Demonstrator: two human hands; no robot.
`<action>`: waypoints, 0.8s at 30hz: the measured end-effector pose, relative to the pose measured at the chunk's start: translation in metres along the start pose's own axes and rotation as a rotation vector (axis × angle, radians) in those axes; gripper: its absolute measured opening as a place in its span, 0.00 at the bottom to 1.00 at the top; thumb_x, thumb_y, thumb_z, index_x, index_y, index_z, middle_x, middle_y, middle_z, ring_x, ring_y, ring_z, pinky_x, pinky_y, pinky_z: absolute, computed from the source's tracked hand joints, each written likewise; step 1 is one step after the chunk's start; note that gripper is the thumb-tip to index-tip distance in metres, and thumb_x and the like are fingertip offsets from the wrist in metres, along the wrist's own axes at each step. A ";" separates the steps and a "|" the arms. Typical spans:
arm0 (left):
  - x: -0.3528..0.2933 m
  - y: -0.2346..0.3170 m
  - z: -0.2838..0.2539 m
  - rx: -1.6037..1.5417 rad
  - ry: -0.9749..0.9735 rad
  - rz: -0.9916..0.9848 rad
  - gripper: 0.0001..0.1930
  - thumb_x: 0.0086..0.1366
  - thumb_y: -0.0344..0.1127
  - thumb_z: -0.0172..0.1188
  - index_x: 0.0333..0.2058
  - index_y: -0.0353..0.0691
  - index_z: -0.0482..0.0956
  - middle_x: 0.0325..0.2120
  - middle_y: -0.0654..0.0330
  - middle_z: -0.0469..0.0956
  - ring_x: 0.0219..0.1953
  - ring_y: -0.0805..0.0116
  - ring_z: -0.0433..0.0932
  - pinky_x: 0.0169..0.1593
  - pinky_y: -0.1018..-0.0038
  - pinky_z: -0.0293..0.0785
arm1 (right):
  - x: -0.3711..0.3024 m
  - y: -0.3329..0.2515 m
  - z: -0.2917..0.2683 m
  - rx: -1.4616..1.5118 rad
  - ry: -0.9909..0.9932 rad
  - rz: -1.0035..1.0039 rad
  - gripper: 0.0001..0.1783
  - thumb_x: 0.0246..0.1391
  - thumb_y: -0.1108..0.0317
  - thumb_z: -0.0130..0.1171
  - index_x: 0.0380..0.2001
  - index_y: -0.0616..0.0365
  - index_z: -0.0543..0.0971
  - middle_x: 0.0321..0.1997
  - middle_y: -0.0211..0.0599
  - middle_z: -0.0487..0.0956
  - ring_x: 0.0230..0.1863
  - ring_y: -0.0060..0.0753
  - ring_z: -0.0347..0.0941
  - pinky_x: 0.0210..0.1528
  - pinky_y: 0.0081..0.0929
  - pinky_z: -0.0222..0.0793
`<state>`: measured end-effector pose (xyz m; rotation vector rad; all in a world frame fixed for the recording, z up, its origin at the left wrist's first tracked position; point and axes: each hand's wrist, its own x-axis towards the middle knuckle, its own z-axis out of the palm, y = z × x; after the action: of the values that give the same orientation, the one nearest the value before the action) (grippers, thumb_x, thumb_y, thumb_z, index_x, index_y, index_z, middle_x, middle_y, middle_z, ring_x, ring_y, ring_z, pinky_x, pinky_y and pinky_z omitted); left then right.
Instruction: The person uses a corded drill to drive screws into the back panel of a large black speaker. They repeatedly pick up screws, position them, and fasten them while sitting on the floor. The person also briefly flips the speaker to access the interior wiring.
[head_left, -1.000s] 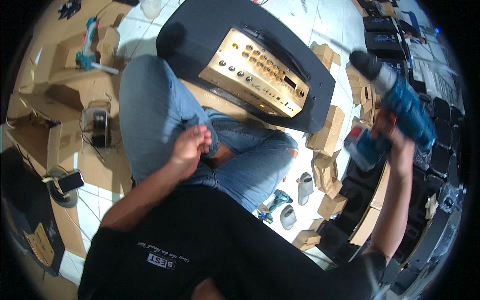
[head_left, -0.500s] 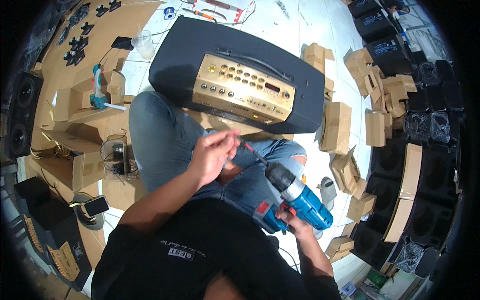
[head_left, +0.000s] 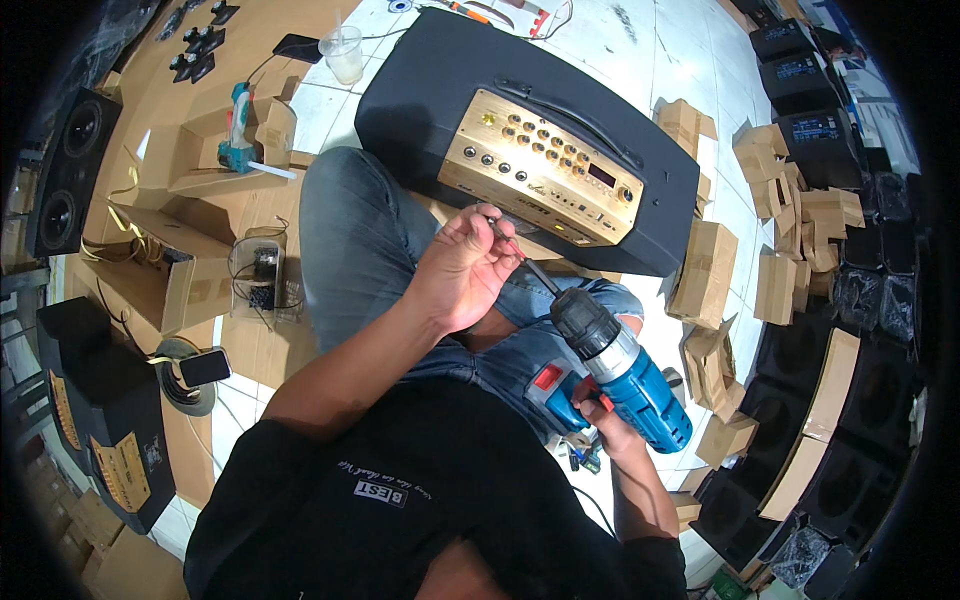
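My right hand (head_left: 612,430) is wrapped round the handle of a blue cordless drill (head_left: 640,390), held over my lap with its chuck pointing up and left. A long screwdriver bit (head_left: 541,276) with a red band projects from the chuck. At the bit's far end, the fingertips of my left hand (head_left: 460,272) are closed in a pinch round its tip; any small part between them is too small to make out. Just beyond my hands, a black speaker cabinet (head_left: 410,110) with a gold control panel (head_left: 550,165) and a carry handle (head_left: 570,122) lies on the floor.
Open cardboard boxes (head_left: 185,290) stand at my left, one with a teal power tool (head_left: 237,135). A clear plastic tub (head_left: 262,300) is by my knee. A cup (head_left: 343,58) stands beyond it. Folded cartons (head_left: 705,275) and black cabinets (head_left: 840,480) line the right.
The view has shifted, so the surroundings appear farther right. My left hand has turned and its fingertips have come round the bit's tip. The drill stays in my right hand.
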<state>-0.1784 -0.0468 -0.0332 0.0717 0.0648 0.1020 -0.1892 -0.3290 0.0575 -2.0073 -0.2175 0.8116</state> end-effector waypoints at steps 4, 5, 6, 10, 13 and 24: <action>0.005 0.009 -0.001 0.062 -0.030 0.056 0.09 0.65 0.38 0.62 0.41 0.44 0.77 0.37 0.61 0.80 0.37 0.71 0.79 0.49 0.69 0.76 | 0.007 -0.011 0.000 -0.079 0.012 -0.035 0.13 0.48 0.72 0.65 0.40 0.53 0.82 0.36 0.32 0.82 0.37 0.33 0.79 0.44 0.32 0.73; 0.007 0.012 -0.003 0.089 -0.030 0.066 0.09 0.65 0.37 0.62 0.41 0.43 0.77 0.37 0.61 0.80 0.37 0.70 0.79 0.49 0.68 0.76 | 0.009 -0.013 0.000 -0.016 0.025 -0.072 0.13 0.49 0.72 0.64 0.40 0.53 0.82 0.36 0.32 0.82 0.38 0.32 0.79 0.44 0.32 0.73; 0.009 0.015 -0.006 0.116 -0.030 0.075 0.09 0.65 0.37 0.62 0.41 0.43 0.77 0.37 0.60 0.80 0.37 0.69 0.79 0.49 0.67 0.77 | 0.010 -0.015 0.001 0.047 0.038 -0.108 0.12 0.50 0.72 0.64 0.40 0.54 0.82 0.37 0.33 0.83 0.38 0.32 0.79 0.45 0.32 0.73; 0.019 0.032 -0.009 0.295 -0.003 0.050 0.09 0.65 0.35 0.62 0.42 0.41 0.77 0.35 0.61 0.79 0.36 0.71 0.78 0.44 0.72 0.74 | 0.020 -0.033 -0.007 -0.336 0.058 -0.038 0.11 0.49 0.73 0.61 0.38 0.59 0.80 0.35 0.32 0.80 0.39 0.30 0.76 0.46 0.31 0.70; 0.027 0.044 -0.014 0.265 -0.029 0.041 0.08 0.65 0.33 0.61 0.42 0.38 0.78 0.33 0.60 0.78 0.31 0.72 0.73 0.38 0.73 0.70 | 0.030 -0.034 -0.024 -0.238 0.144 -0.056 0.19 0.46 0.68 0.67 0.44 0.58 0.79 0.37 0.38 0.83 0.36 0.34 0.81 0.43 0.30 0.76; 0.153 0.154 0.003 1.896 -0.636 0.445 0.12 0.65 0.40 0.62 0.36 0.34 0.83 0.26 0.66 0.73 0.29 0.72 0.70 0.34 0.74 0.65 | 0.123 -0.198 -0.072 -1.001 0.022 -0.440 0.11 0.54 0.70 0.58 0.40 0.55 0.84 0.40 0.36 0.84 0.41 0.32 0.81 0.45 0.28 0.75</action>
<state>-0.0420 0.1212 -0.0279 2.0090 -0.5202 0.4291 -0.0183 -0.2144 0.1880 -2.7069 -1.1949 0.4021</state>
